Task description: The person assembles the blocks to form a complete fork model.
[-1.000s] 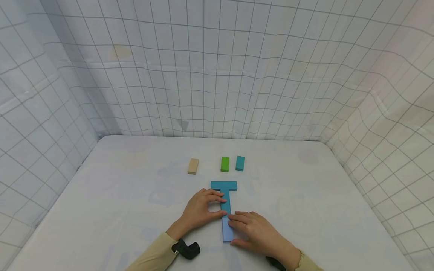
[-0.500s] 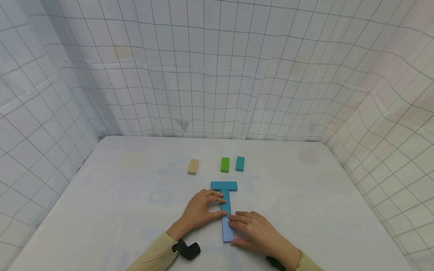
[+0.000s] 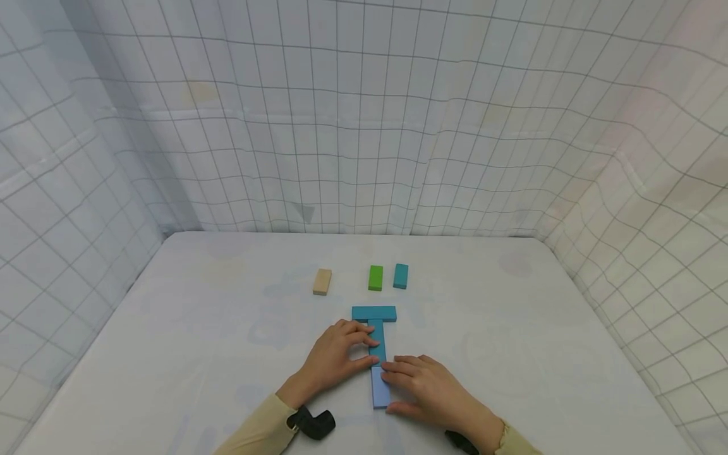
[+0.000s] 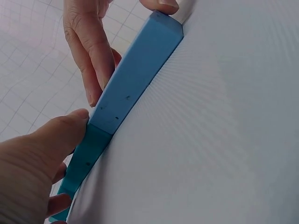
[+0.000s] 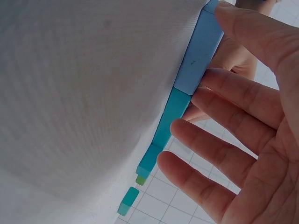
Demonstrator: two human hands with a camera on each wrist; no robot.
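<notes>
A blue block (image 3: 373,313) lies crosswise, and a blue-teal block (image 3: 377,351) runs from its middle toward me. A light blue block (image 3: 380,388) continues that line, end to end with it. My left hand (image 3: 335,357) rests at the teal block's left side, thumb near the joint and fingertips on its top. My right hand (image 3: 426,392) lies to the right of the light blue block, fingertips at its top edge. In the right wrist view its thumb (image 5: 243,23) touches the near end and the other fingers are loosely spread.
Beyond the T-shaped row lie three small blocks: a beige one (image 3: 321,282), a green one (image 3: 375,278) and a teal one (image 3: 400,276). A white cloth (image 3: 188,354) covers the table. Grid-patterned curtains (image 3: 352,126) hang at the back and both sides.
Both hands and all the blocks keep their places. Only the head view has shifted very slightly.
</notes>
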